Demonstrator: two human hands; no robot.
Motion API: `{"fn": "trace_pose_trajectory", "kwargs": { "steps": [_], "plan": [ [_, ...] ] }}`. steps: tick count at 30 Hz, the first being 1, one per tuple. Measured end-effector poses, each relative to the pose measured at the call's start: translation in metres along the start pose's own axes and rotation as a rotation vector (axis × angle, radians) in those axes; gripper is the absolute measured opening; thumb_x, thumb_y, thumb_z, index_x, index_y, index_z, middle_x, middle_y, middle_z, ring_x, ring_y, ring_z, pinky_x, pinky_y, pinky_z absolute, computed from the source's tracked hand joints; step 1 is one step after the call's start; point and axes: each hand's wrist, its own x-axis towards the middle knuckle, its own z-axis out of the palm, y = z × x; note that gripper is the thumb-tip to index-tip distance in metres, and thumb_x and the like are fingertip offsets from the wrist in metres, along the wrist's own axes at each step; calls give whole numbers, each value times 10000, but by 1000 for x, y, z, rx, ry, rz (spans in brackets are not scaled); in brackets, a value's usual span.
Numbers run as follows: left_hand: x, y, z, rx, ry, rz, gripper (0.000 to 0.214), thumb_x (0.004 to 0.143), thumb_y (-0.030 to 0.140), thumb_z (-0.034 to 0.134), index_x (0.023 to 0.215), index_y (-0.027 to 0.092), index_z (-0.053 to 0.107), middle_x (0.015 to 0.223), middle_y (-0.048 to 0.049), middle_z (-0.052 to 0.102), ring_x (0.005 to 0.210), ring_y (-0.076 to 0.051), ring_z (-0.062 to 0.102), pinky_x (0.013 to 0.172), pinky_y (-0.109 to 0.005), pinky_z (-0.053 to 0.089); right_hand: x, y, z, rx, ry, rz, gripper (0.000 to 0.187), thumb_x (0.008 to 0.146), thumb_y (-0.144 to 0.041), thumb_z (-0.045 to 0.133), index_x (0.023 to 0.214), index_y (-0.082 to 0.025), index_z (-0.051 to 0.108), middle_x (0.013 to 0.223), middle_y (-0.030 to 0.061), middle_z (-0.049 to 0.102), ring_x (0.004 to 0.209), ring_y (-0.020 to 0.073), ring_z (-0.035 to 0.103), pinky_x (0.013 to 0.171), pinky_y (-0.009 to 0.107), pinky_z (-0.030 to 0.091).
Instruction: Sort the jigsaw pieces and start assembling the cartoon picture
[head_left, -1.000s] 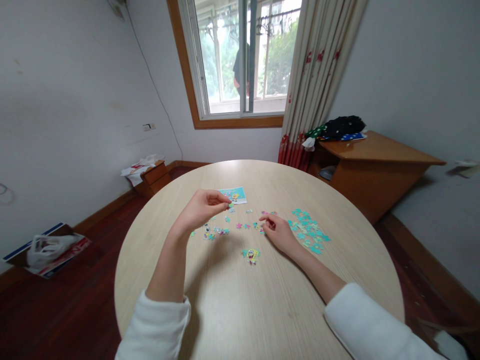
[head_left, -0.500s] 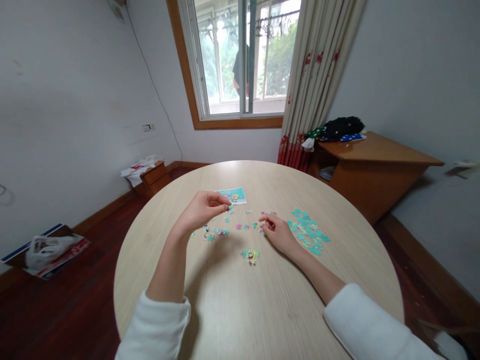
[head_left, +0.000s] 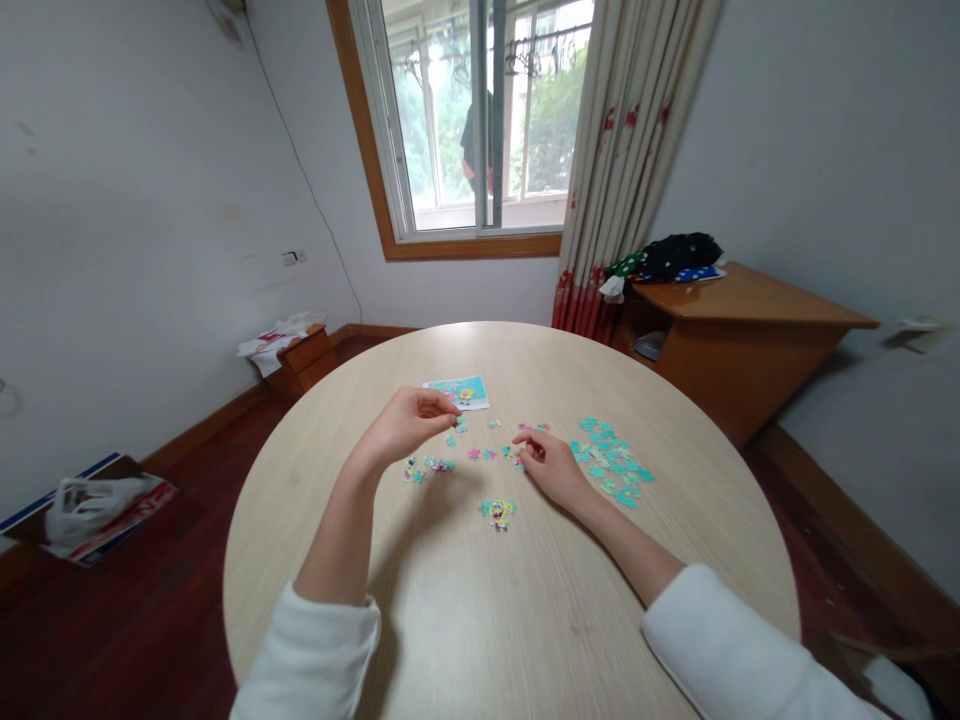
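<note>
My left hand [head_left: 405,425] is raised a little above the round wooden table [head_left: 510,600], its fingers pinched on a small puzzle piece. My right hand [head_left: 546,465] rests on the table with its fingertips pinched at a loose piece among the scattered coloured pieces [head_left: 480,453]. A small joined cluster of pieces [head_left: 499,512] lies near the front of both hands. A pile of teal pieces [head_left: 611,462] sits just right of my right hand. A picture card [head_left: 457,392] lies behind my left hand.
A wooden desk [head_left: 742,340] with dark clothes stands at the back right beside a curtain [head_left: 622,160]. A small wooden box [head_left: 300,352] and a bag on a board [head_left: 82,505] lie on the dark floor at the left. A window is behind.
Both hands stay almost where they were; the view has shifted slightly, and my left hand's pinch has dropped a touch toward the table.
</note>
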Motion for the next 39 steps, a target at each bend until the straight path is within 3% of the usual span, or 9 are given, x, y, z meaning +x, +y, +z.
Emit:
{"fn": "trace_pose_trajectory", "kwargs": {
  "steps": [29, 35, 39],
  "plan": [
    [6, -6, 8, 22, -23, -29, 43, 654, 136, 611, 671, 125, 650, 640, -28, 661, 640, -124, 610, 621, -231, 461, -1, -2, 2, -33, -16, -42, 179, 759, -248, 470, 775, -164, 628, 607, -8, 520, 569, 127, 470, 570, 243, 381],
    [7, -47, 33, 26, 35, -80, 39, 637, 125, 606, 626, 131, 643, 617, -29, 657, 622, -136, 611, 591, -233, 462, -2, -5, 3, -44, -30, -67, 218, 796, -235, 454, 823, -167, 659, 755, 43, 663, 660, 145, 558, 641, 267, 433],
    [-1, -84, 56, -20, 236, -106, 40, 636, 120, 609, 638, 135, 647, 637, -33, 661, 613, -138, 616, 613, -244, 460, -6, -14, 7, -1, -111, -67, 265, 820, -224, 448, 950, -166, 673, 939, 85, 695, 773, 162, 613, 709, 295, 473]
  ]
}}
